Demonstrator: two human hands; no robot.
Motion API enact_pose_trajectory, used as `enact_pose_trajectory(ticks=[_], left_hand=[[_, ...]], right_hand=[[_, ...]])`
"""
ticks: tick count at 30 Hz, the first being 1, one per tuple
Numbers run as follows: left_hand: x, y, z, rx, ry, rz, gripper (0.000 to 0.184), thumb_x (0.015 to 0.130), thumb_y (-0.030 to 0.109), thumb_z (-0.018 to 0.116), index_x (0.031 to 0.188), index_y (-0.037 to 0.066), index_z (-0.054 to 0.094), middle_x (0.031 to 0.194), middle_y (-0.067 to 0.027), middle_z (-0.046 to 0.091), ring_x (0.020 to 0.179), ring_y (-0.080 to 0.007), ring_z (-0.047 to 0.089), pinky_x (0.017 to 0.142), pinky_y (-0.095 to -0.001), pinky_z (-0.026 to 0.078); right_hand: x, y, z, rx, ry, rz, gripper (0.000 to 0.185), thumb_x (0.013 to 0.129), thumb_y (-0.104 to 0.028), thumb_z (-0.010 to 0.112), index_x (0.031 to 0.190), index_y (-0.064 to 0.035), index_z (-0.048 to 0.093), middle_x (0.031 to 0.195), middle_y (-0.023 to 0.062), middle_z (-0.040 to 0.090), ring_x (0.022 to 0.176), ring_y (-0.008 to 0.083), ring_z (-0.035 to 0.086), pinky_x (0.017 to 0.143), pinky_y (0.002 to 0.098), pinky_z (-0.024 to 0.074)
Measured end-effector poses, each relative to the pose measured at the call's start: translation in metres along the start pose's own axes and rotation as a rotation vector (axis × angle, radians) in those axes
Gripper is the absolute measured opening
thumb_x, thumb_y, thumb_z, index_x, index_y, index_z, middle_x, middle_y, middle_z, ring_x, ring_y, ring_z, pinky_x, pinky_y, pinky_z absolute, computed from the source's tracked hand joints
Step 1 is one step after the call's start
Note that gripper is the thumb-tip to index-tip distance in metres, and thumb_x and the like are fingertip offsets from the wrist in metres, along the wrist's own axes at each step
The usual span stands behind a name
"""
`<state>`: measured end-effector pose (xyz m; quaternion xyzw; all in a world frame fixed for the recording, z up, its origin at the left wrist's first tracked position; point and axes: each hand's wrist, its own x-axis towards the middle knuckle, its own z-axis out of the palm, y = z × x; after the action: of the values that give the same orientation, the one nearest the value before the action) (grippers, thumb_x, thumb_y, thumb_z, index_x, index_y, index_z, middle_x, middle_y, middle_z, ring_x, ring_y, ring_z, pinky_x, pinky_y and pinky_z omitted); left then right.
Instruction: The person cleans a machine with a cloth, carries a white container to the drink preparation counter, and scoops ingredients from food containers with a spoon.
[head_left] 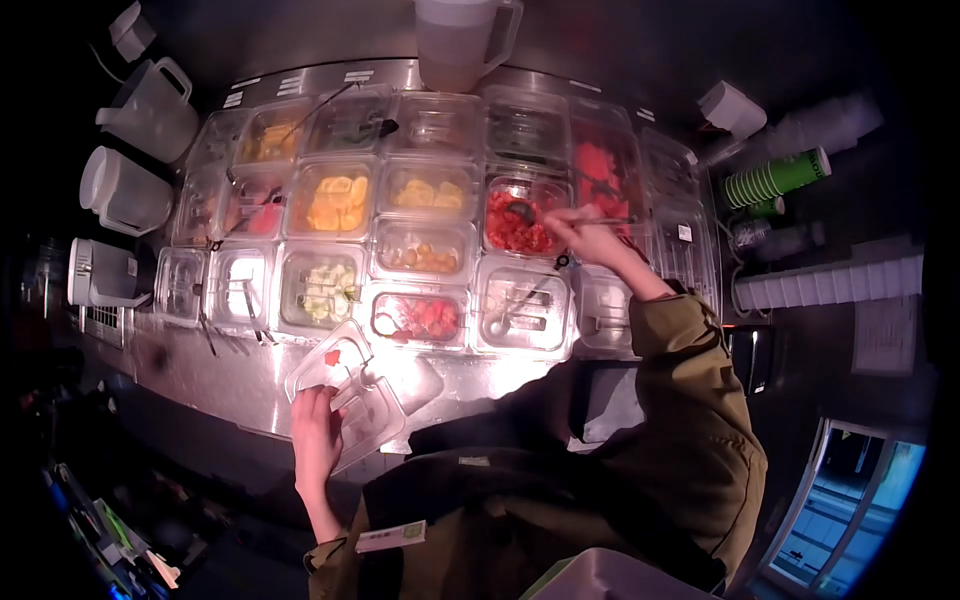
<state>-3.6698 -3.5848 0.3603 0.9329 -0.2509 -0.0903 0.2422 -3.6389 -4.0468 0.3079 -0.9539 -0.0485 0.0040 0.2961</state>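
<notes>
Right hand (590, 238)'s clamped on a spoon (520, 211), bowl down in the chopped red fruit (515, 236), right of the counter (240, 375)'s middle. Left hand (316, 425) is gripping clear plasticware (372, 415) at the near edge, left side. Bare steel strip beside it; farther back, tubs (540, 345) sit rim to rim.

Your right hand (572, 226) hides part of the spoon (519, 211) in the tub of red pieces (514, 239); left of that tub and nearer you, your left hand (316, 428) covers some of the clear plasticware (375, 408), and you cannot tell if it is one piece or two; beyond the tub, the view's top edge crops the pitcher (452, 45); white labels (358, 77) there are too small to read.
</notes>
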Motion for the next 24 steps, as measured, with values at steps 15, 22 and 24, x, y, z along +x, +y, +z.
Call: enact_pose_trajectory(ticks=[15,22,24], left_hand=[[-0.012,0.004,0.003,0.009,-0.021,-0.031,0.027,0.067,0.000,0.059,0.093,-0.001,0.052,0.090,-0.0147,0.051,0.085,-0.0322,0.047,0.074,-0.0380,0.039],[-0.015,0.007,-0.006,0.057,-0.033,-0.058,0.026,0.067,0.000,0.059,0.092,0.000,0.053,0.089,-0.0143,0.052,0.085,-0.0323,0.048,0.073,-0.0381,0.039],[-0.023,0.001,-0.006,0.068,-0.006,-0.031,0.026,0.066,-0.001,0.059,0.091,0.000,0.053,0.090,-0.0142,0.052,0.085,-0.0321,0.048,0.073,-0.0382,0.039]], right_hand=[[-0.011,-0.028,-0.025,0.268,-0.173,0.220,0.026,0.083,-0.023,0.053,0.095,-0.0013,0.062,0.089,0.0136,0.063,0.081,0.0237,0.061,0.072,0.0326,0.0462],[0.013,0.000,0.005,-0.073,-0.255,-0.020,0.023,0.084,-0.020,0.048,0.086,0.0004,0.060,0.071,0.0087,0.060,0.068,0.0164,0.056,0.063,0.0313,0.0440],[0.015,-0.015,0.003,0.084,-0.077,0.004,0.024,0.084,-0.021,0.048,0.080,0.0005,0.058,0.065,0.0077,0.056,0.061,0.0182,0.053,0.060,0.0321,0.0422]])
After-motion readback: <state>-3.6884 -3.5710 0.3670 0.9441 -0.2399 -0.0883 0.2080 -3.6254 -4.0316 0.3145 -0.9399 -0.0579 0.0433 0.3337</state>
